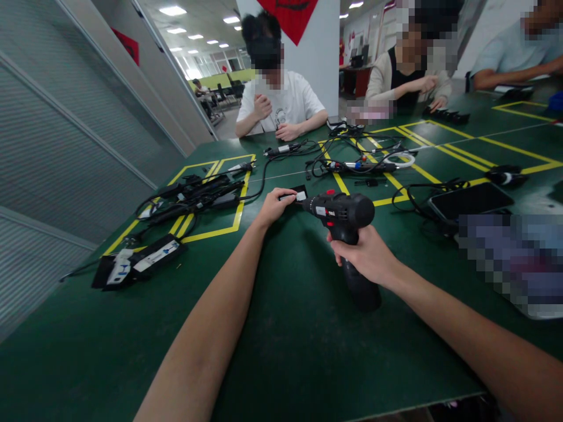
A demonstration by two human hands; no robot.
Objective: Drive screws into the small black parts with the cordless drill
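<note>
My right hand [367, 255] is wrapped round the grip of a black cordless drill [347, 211] with red buttons, held level and pointing left. The drill's nose is right beside the fingertips of my left hand [277, 205]. Those fingers are closed at a small white piece [301, 196], which lies against a flat black piece [299, 190] on the green table [281, 340]. Whether the drill's bit touches the white piece I cannot tell; the tip is partly hidden by my fingers.
Black cabled devices [197, 193] lie heaped at the left, with black pouches [160, 255] nearer me. More cables and pen-like tools [352, 166] lie ahead. A phone [470, 202] rests at the right. Across the table sits a person in a white shirt [303, 97]; others sit further right.
</note>
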